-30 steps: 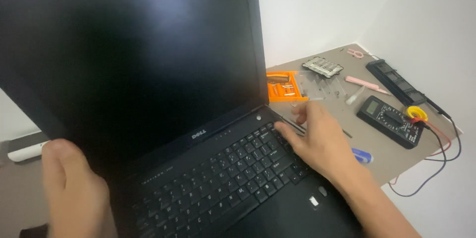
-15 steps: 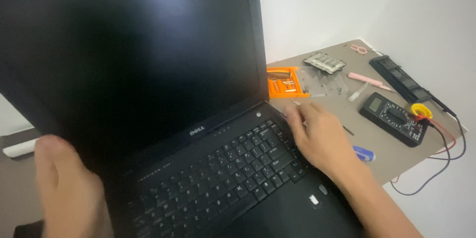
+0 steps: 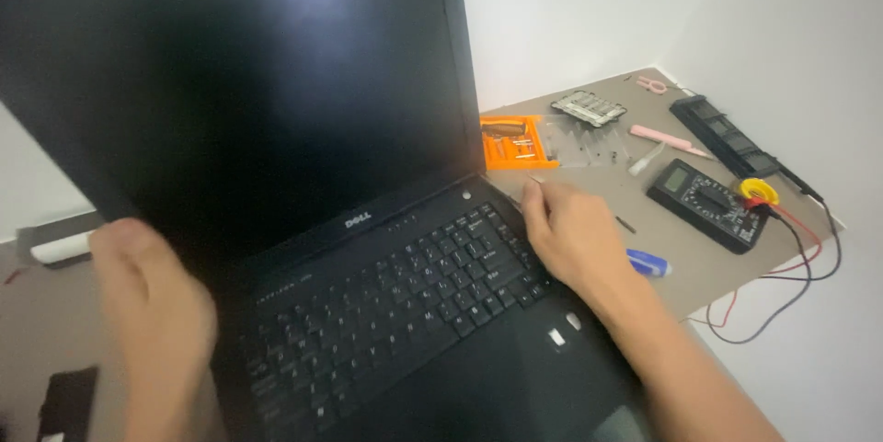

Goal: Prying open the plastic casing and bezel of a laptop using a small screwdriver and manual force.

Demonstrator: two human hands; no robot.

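Your black laptop point(image 3: 368, 249) fills the left and centre of the frame, lid up, dark screen facing you, keyboard running toward the lower right. Your left hand point(image 3: 152, 313) sits at the lower left, blurred, against the left edge of the laptop where the screen meets the base; you cannot tell whether its fingers are closed on anything. Your right hand point(image 3: 575, 240) lies at the right edge of the keyboard, palm down, fingers loosely open and pointing toward the upper part of the frame, gripping nothing.

On the bench point(image 3: 681, 258) to the right of the laptop lie 1 orange tool case point(image 3: 517, 141) just beside the screen's edge, a clear lid point(image 3: 581, 143) next to it, a small grey ribbed part point(image 3: 589, 108) above that, a pink tool point(image 3: 669, 139), a black multimeter point(image 3: 706, 203) with a yellow roll point(image 3: 759, 191) and red and black leads point(image 3: 798, 258), and a blue-and-white item point(image 3: 648, 264) near your right wrist.
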